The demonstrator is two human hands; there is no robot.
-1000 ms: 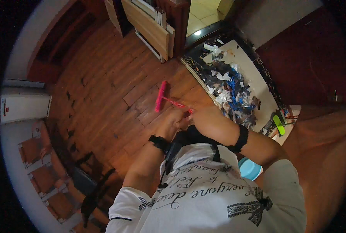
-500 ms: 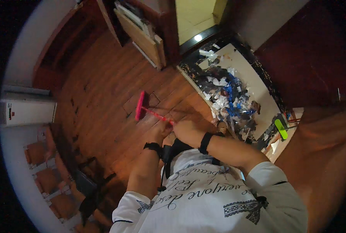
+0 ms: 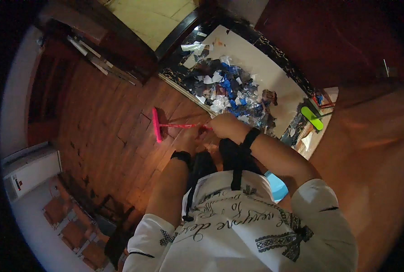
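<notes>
Both my hands are closed round the thin pink handle of a broom [image 3: 179,125]. Its long, narrow pink head [image 3: 156,125] rests on or just over the wooden floor, left of my hands. My left hand [image 3: 191,138] grips the handle nearer the head. My right hand [image 3: 226,126] is higher up, toward its other end, and hides part of it. Beyond my right hand spreads a heap of litter [image 3: 231,88], with plastic scraps, white paper and blue pieces. It lies on a pale floor panel [image 3: 274,68] with a dark patterned border.
A bright green broom head [image 3: 311,118] is at the panel's right end. Something light blue [image 3: 276,187] shows beside my right hip. Boards [image 3: 100,61] lean by the doorway, far left. A white appliance [image 3: 32,172] stands at the left wall, with a dark chair [image 3: 116,217] nearer me.
My view has swung to the right, so the litter heap appears farther left. The broom handle has turned from slanting to nearly level across the view. Both hands keep their grip.
</notes>
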